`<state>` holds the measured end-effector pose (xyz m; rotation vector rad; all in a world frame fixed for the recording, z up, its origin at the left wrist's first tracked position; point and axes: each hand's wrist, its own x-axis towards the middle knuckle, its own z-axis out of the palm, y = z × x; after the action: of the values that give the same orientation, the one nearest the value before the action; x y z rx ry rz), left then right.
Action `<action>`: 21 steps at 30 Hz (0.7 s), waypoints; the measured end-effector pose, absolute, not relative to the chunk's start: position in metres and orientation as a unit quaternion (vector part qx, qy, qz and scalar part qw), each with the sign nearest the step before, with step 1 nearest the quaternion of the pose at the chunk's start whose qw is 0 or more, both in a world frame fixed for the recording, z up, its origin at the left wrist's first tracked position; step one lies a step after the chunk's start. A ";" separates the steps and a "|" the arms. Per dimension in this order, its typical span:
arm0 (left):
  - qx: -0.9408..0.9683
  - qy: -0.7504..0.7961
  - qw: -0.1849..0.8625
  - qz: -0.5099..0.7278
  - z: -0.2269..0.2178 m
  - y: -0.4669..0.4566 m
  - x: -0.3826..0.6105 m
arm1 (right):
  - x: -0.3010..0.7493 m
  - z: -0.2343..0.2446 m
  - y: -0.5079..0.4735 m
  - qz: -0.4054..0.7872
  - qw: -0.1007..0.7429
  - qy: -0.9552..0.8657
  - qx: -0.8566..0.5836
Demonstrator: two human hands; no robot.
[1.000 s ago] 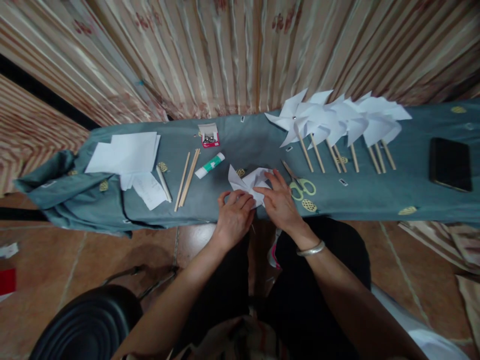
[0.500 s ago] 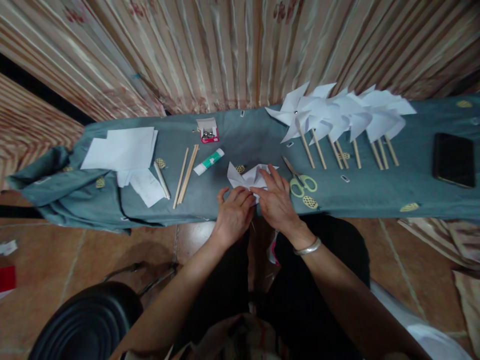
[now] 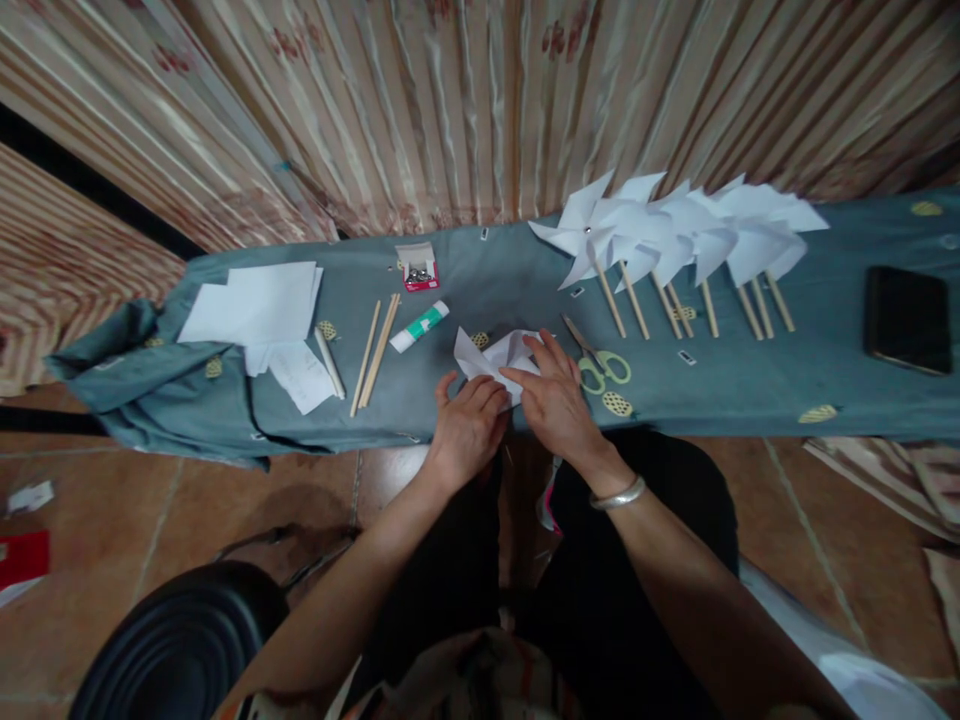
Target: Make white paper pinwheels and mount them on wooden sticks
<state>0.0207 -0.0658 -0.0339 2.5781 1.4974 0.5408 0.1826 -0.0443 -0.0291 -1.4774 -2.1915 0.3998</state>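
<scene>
A white paper pinwheel (image 3: 474,356), its corners folded inward, lies near the front edge of the table. My left hand (image 3: 466,425) presses the near left side of the paper, fingers together and thumb sticking out. From the right, my right hand (image 3: 559,405) holds the folds, its index finger at the pinwheel's centre; a silver bangle is on that wrist. What the fingertips do beneath the paper is hidden. Just right of that hand lie scissors (image 3: 616,368) with green handles. Left of the pinwheel is a glue stick (image 3: 409,334) with a green label.
Finished pinwheels (image 3: 645,225) on wooden sticks overlap at the back right; a black phone (image 3: 907,320) lies farther right. On the left are loose sticks (image 3: 381,350), a small red box (image 3: 421,282) of metal pins and white paper sheets (image 3: 270,295). A black stool (image 3: 180,645) stands below.
The view has shifted slightly. My right index finger now rests more plainly on the pinwheel's centre; both hands otherwise stay on the paper.
</scene>
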 end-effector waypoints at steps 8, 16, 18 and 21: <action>0.852 0.491 0.056 0.176 -0.035 -0.065 0.020 | 0.183 -0.030 -0.044 0.117 0.196 -0.810 -0.540; 0.849 0.493 0.060 0.183 -0.034 -0.065 0.020 | 0.185 -0.033 -0.045 0.136 0.215 -0.806 -0.534; 0.849 0.492 0.057 0.185 -0.034 -0.065 0.020 | 0.187 -0.033 -0.044 0.140 0.227 -0.808 -0.526; 0.849 0.492 0.057 0.184 -0.034 -0.065 0.020 | 0.187 -0.032 -0.044 0.133 0.226 -0.820 -0.508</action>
<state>0.0205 -0.0650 -0.0336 2.5738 1.4925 0.5592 0.1874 -0.0445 -0.0316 -1.4016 -2.2614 0.3662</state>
